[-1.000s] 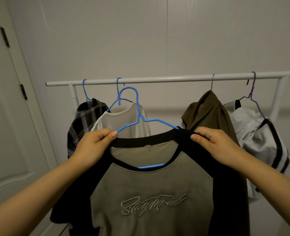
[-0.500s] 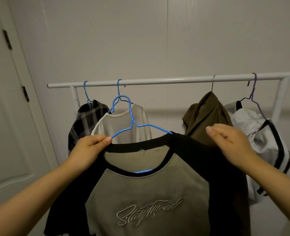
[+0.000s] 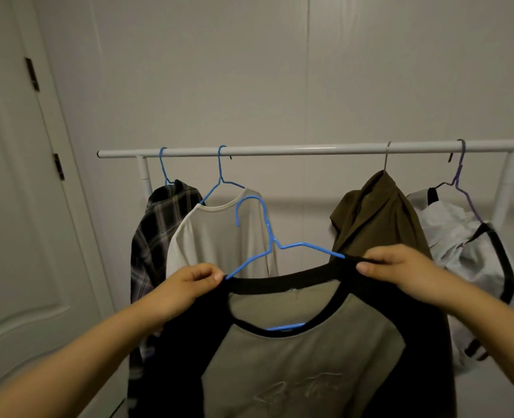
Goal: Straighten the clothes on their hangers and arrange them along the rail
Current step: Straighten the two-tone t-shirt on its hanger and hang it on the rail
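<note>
Pinching the black-sleeved grey raglan shirt (image 3: 298, 372) at both shoulders, my left hand (image 3: 186, 289) at nine o'clock, right hand (image 3: 400, 270) at three; its blue wire hanger (image 3: 267, 236) hangs below the white metal rail (image 3: 295, 150).

Both hands (image 3: 189, 285) (image 3: 400, 270) on raglan shirt (image 3: 295, 357), blue hanger (image 3: 267, 236) below rail (image 3: 279, 150).

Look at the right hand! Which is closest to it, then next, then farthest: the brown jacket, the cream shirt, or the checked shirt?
From the right hand, in the head view:
1. Brown jacket, right behind the hand on the rail.
2. Cream shirt, further left, past the middle gap.
3. Checked shirt, at the rail's far left end.
</note>
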